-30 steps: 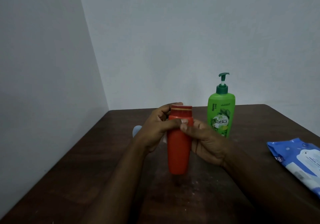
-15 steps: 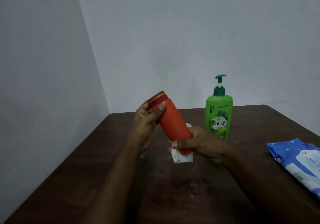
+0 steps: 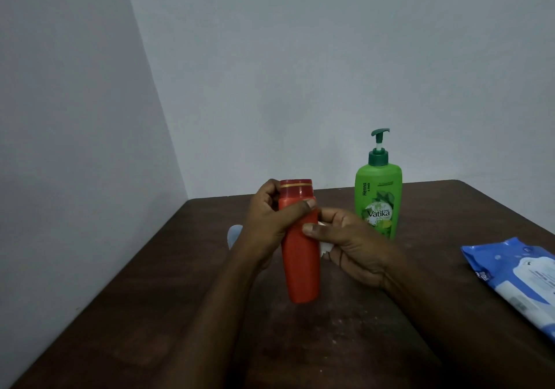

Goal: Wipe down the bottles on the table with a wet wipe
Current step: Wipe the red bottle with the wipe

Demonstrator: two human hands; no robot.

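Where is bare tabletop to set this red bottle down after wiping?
Bare table lies near-left, beside the left forearm, and between the green pump bottle and the wipes pack. Crowded: the centre, where the left hand grips the red bottle and the right hand presses the wipe to it.

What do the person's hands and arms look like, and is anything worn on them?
The left hand and right hand are bare: no gloves, and no ring shows on the visible fingers. The left forearm and right forearm are bare too, with no sleeve, watch or bracelet up to the picture's edge.
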